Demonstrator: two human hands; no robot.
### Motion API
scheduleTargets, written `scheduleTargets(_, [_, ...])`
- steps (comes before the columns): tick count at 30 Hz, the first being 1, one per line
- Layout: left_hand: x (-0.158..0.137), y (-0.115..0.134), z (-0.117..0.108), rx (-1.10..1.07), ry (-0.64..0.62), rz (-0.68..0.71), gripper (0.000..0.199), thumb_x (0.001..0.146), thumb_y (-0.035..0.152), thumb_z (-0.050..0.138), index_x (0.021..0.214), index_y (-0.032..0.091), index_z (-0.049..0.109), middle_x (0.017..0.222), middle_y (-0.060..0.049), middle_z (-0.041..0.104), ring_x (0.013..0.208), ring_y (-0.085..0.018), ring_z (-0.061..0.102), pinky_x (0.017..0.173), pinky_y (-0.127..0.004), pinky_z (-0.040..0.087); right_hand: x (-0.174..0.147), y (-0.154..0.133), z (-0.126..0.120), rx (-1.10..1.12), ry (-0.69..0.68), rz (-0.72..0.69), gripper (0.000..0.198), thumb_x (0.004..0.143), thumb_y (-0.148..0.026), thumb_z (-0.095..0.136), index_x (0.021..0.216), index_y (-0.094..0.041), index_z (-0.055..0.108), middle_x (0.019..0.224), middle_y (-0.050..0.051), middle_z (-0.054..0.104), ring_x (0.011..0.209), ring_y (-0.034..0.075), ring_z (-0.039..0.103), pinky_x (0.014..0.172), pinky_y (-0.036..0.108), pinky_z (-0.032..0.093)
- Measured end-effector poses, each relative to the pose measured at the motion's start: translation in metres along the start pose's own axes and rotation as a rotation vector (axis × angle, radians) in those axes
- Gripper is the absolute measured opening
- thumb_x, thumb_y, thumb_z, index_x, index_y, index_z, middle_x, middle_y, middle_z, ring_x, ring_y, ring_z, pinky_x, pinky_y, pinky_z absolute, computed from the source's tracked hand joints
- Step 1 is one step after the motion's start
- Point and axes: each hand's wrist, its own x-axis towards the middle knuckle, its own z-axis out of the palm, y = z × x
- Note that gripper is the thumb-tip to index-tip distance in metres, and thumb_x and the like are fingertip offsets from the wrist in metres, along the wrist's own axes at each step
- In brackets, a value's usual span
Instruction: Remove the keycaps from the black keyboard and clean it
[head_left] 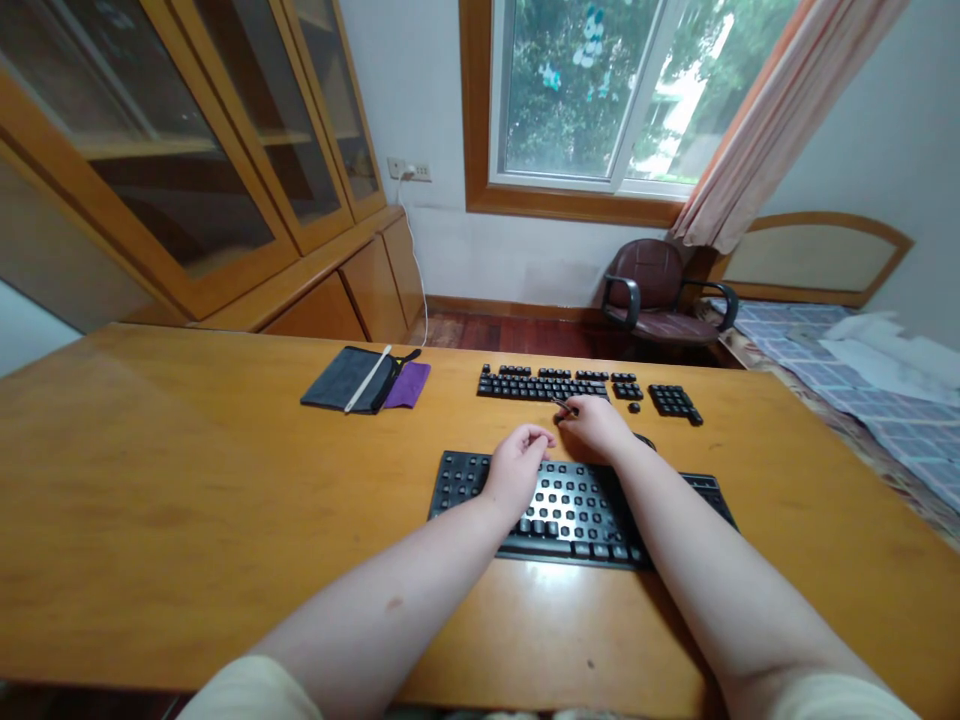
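Note:
A black keyboard [559, 500] lies in front of me with most of its keycaps off; some caps remain along its lower rows. Over its upper edge is my left hand [517, 465], fingers curled together, and whatever may be in them is hidden. My right hand [592, 428] is closed on a thin dark tool [564, 406] just past the keyboard; its exact kind is unclear. Beyond the tool, loose black keycaps [541, 387] are laid out in keyboard order, with a number-pad block [673, 401] to their right.
Further left on the wooden desk [225, 500] lie a dark grey pouch [341, 380], a pale stick [368, 378] and a purple cloth [407, 386]. A dark rounded object [645, 440] is partly behind my right forearm. A chair [652, 290] stands past the desk.

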Motion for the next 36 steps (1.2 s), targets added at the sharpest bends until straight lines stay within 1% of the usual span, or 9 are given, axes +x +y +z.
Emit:
scheduleTargets(4, [0.001, -0.002, 0.0, -0.01, 0.003, -0.015, 0.01, 0.078, 0.024, 0.053, 0.078, 0.017, 0.06, 0.08, -0.002, 0.065, 0.071, -0.013, 0.058, 0.071, -0.026, 0.046, 0.003, 0.005, -0.002, -0.024, 0.011, 0.024, 0.007, 0.071, -0.022, 0.063, 0.077, -0.021, 0.068, 0.081, 0.005, 0.07, 0.074, 0.018, 0.06, 0.062, 0.025, 0.038])
scheduleTargets(10, [0.003, -0.005, 0.001, -0.007, 0.002, 0.011, 0.011, 0.077, 0.025, 0.053, 0.078, 0.016, 0.061, 0.079, -0.002, 0.064, 0.07, -0.013, 0.057, 0.07, -0.025, 0.045, 0.005, 0.003, 0.0, -0.072, 0.03, 0.05, 0.01, 0.075, -0.027, 0.061, 0.078, -0.02, 0.068, 0.088, 0.006, 0.068, 0.08, 0.018, 0.059, 0.064, 0.025, 0.038])
scheduleTargets(19, [0.002, -0.002, 0.001, -0.029, 0.013, -0.007, 0.01, 0.076, 0.022, 0.054, 0.076, 0.016, 0.061, 0.077, -0.002, 0.064, 0.067, -0.013, 0.057, 0.068, -0.025, 0.045, 0.01, 0.004, 0.003, -0.107, 0.059, 0.14, 0.017, 0.078, -0.029, 0.059, 0.09, -0.021, 0.067, 0.096, 0.007, 0.066, 0.087, 0.019, 0.059, 0.071, 0.026, 0.04])
scheduleTargets(23, [0.002, -0.003, 0.0, -0.016, 0.005, 0.0, 0.01, 0.077, 0.023, 0.054, 0.077, 0.016, 0.062, 0.078, -0.003, 0.065, 0.068, -0.013, 0.057, 0.07, -0.025, 0.045, 0.01, 0.004, 0.003, -0.107, 0.068, 0.138, 0.02, 0.078, -0.03, 0.06, 0.095, -0.022, 0.067, 0.098, 0.007, 0.066, 0.089, 0.02, 0.058, 0.073, 0.027, 0.04])
scheduleTargets(28, [0.002, -0.002, 0.001, -0.017, 0.002, -0.005, 0.01, 0.076, 0.023, 0.054, 0.077, 0.016, 0.062, 0.079, -0.003, 0.065, 0.07, -0.014, 0.057, 0.071, -0.026, 0.046, 0.011, 0.005, 0.005, -0.107, 0.057, 0.134, 0.02, 0.077, -0.03, 0.061, 0.093, -0.021, 0.068, 0.096, 0.007, 0.066, 0.089, 0.02, 0.059, 0.074, 0.027, 0.041])
scheduleTargets(36, [0.001, 0.001, 0.002, -0.03, 0.006, -0.014, 0.009, 0.076, 0.022, 0.054, 0.076, 0.016, 0.062, 0.078, -0.003, 0.064, 0.07, -0.014, 0.057, 0.07, -0.025, 0.045, 0.013, 0.008, 0.007, -0.083, 0.081, 0.132, 0.02, 0.077, -0.028, 0.06, 0.094, -0.022, 0.067, 0.096, 0.007, 0.066, 0.088, 0.02, 0.059, 0.073, 0.027, 0.041])
